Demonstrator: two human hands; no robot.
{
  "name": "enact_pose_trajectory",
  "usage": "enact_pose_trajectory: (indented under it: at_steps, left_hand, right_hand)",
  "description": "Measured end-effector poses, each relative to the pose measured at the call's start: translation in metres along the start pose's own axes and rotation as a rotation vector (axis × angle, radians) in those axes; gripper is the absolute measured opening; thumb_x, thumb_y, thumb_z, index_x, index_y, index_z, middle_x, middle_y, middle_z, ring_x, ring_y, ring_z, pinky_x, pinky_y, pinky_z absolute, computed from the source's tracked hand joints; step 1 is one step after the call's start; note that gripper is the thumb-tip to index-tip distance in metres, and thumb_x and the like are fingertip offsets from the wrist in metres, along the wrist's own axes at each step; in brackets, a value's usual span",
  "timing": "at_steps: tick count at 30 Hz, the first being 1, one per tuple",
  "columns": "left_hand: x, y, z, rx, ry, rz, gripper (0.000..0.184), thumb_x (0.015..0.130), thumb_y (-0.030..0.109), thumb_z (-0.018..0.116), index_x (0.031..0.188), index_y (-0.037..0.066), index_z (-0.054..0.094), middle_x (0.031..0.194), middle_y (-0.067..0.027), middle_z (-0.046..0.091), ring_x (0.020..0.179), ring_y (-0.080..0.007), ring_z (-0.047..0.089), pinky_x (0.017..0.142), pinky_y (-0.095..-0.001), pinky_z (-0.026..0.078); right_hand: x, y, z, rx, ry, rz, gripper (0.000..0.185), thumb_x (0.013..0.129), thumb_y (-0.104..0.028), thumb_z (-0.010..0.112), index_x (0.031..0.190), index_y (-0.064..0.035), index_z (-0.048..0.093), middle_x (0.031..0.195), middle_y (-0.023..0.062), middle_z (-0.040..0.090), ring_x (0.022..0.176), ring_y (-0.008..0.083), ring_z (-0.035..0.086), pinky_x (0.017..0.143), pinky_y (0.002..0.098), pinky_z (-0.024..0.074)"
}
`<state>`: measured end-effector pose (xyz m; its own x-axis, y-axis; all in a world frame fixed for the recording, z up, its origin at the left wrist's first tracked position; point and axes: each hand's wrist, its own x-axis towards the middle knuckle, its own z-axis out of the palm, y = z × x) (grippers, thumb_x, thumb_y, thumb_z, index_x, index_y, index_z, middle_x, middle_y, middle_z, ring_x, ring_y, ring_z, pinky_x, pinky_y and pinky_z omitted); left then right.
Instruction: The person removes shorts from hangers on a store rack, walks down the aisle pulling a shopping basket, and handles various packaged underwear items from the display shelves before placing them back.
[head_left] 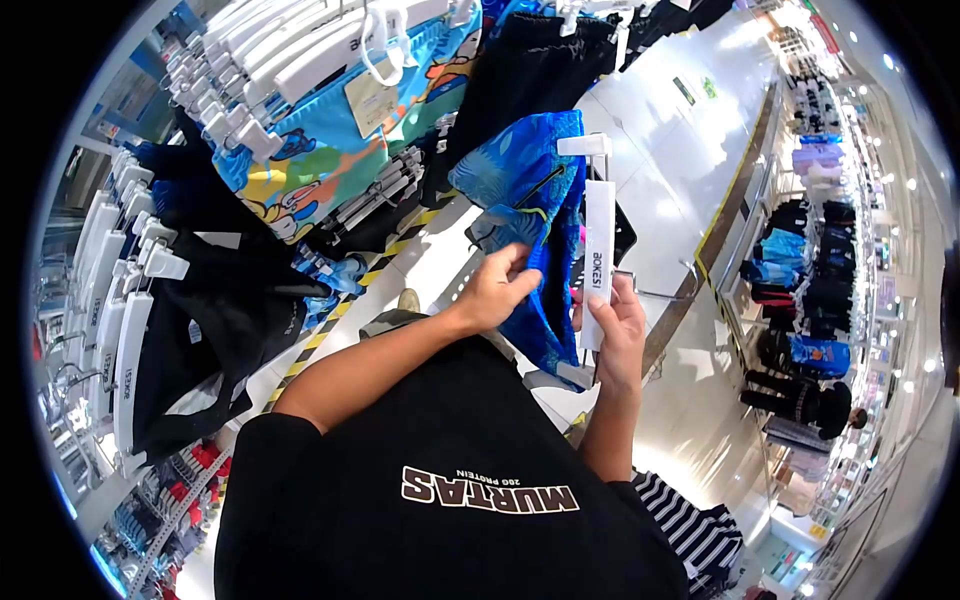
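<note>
Blue patterned shorts [545,160] hang sideways from a white clip hanger [598,235] printed "BOKESI". My right hand [617,325] is closed around the hanger bar, thumb on its front. At the waistband, my left hand [500,288] pinches the blue fabric beside the yellow-green drawstring [535,213]. Its fingertips are partly hidden by the cloth. The hanger's clips grip both ends of the waistband, which gapes open between them. The hanger's metal hook [650,293] points right, away from my hand.
A rack of colourful cartoon-print shorts [340,150] on white hangers stands at upper left. Black shorts [220,330] hang at left. Yellow-black tape [335,325] edges the floor. Clothing racks [805,260] and a person in black [825,408] are at right. Striped clothing [685,520] lies lower right.
</note>
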<state>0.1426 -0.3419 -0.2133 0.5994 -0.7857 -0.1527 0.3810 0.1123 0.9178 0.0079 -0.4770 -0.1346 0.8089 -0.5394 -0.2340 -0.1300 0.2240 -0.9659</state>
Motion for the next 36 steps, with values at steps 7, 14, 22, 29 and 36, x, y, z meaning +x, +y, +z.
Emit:
enact_pose_trajectory:
  at_steps: [7, 14, 22, 29, 36]
  left_hand:
    - [-0.004, -0.002, -0.039, -0.070, 0.320, 0.093, 0.011, 0.091, 0.000, 0.052, 0.096, 0.000, 0.061, 0.078, -0.0047, 0.062, 0.064, -0.0083, 0.058, 0.057, -0.0221, 0.048]
    - [-0.004, 0.000, -0.018, 0.108, 0.113, 0.038, 0.016, 0.091, 0.015, 0.066, 0.101, 0.001, 0.065, 0.085, -0.0030, 0.066, 0.075, -0.0085, 0.059, 0.070, -0.0248, 0.050]
    - [0.045, -0.063, -0.076, 0.410, 0.305, 0.074, 0.027, 0.090, 0.025, 0.072, 0.101, 0.000, 0.068, 0.091, -0.0077, 0.070, 0.083, -0.0135, 0.064, 0.076, -0.0302, 0.051]
    - [0.091, -0.085, -0.089, -0.132, 0.051, -0.252, 0.069, 0.093, 0.043, 0.067, 0.143, 0.002, 0.044, 0.142, -0.0130, 0.051, 0.126, -0.0213, 0.052, 0.107, -0.0384, 0.039]
    - [0.082, -0.007, -0.033, -0.866, -0.263, -0.020, 0.038, 0.092, 0.010, 0.068, 0.126, -0.002, 0.058, 0.115, -0.0092, 0.068, 0.106, -0.0177, 0.065, 0.092, -0.0347, 0.054]
  right_hand:
    - [0.009, -0.005, -0.022, 0.151, 0.179, -0.006, 0.036, 0.093, -0.007, 0.059, 0.127, 0.0011, 0.049, 0.090, 0.0099, 0.064, 0.068, 0.0143, 0.061, 0.061, 0.0264, 0.0516]
    - [0.011, -0.012, -0.016, 0.223, 0.074, 0.006, 0.036, 0.092, -0.005, 0.059, 0.125, -0.0023, 0.046, 0.092, 0.0114, 0.064, 0.070, 0.0158, 0.063, 0.063, 0.0271, 0.0532]
    - [-0.014, -0.079, -0.041, 0.031, 0.090, -0.167, 0.041, 0.089, -0.004, 0.060, 0.127, 0.0014, 0.044, 0.095, 0.0158, 0.064, 0.062, 0.0192, 0.062, 0.052, 0.0262, 0.0517]
    - [-0.060, -0.143, -0.140, 0.151, 0.156, -0.416, 0.040, 0.099, -0.013, 0.049, 0.133, 0.0068, 0.042, 0.084, 0.0137, 0.062, 0.049, 0.0125, 0.055, 0.037, 0.0211, 0.0466]
    - [-0.049, -0.128, -0.200, 0.371, 0.402, -0.477, 0.038, 0.101, -0.023, 0.050, 0.133, -0.0024, 0.050, 0.099, 0.0070, 0.067, 0.058, 0.0079, 0.058, 0.042, 0.0173, 0.0463]
